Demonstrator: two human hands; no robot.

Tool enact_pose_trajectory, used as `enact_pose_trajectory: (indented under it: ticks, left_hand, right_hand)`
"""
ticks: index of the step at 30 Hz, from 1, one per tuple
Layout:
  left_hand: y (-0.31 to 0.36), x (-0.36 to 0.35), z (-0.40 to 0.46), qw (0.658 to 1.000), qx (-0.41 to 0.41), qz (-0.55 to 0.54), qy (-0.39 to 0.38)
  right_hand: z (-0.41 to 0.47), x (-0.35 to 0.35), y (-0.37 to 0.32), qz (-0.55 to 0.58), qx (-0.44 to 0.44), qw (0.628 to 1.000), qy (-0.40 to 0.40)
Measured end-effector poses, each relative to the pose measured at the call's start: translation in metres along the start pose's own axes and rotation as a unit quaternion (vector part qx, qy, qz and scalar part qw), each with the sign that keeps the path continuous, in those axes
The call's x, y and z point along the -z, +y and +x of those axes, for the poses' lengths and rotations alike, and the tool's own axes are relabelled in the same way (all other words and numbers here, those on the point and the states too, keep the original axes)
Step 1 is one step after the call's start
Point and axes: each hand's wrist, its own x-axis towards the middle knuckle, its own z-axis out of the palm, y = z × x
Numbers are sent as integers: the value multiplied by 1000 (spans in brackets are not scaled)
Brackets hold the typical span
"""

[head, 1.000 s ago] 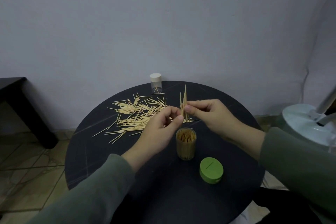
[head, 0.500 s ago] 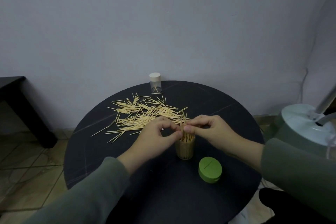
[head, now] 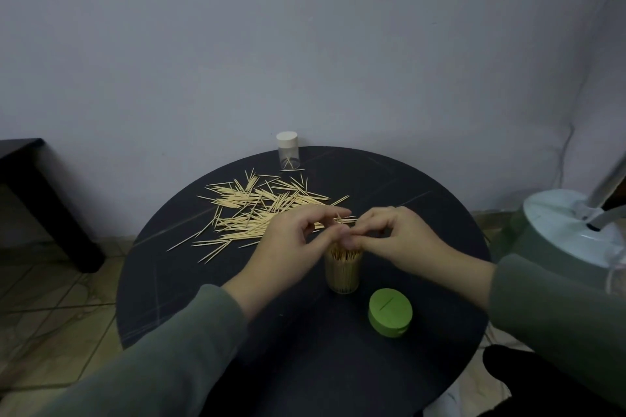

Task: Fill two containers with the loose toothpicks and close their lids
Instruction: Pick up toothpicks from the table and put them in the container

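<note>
Head view: left hand (head: 291, 247) and right hand (head: 396, 237) meet fingertip to fingertip just above the open clear toothpick jar (head: 342, 272), fingers curled; whether they pinch any toothpicks cannot be told; the jar stands packed, directly below the grip; green lid (head: 390, 312) lies nearer, right; loose toothpicks (head: 257, 213) scatter beyond, left; a capped clear vial (head: 288, 150) stands farthest on the round black table (head: 203, 298).

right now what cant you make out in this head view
- Whether either hand holds a toothpick: left hand and right hand meet over the clear toothpick-filled container, fingertips covering its mouth.
- How many toothpicks are in the small clear white-capped jar: too small and far.
- The pale green appliance: cut off by the right edge.
- The slit on the green oval lid: its purpose is unclear.
</note>
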Motion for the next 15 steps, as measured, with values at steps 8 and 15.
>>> enact_pose_trajectory:
  ticks: [8, 15]
  left_hand:
    - [1, -3, 8, 996, -11, 82, -18]
    - [9, -10, 12, 967, -47, 233, -91]
  right_hand:
    - [1, 16, 3, -119, -16, 989, -89]
    - [6, 7, 4, -129, 0, 985, -117]
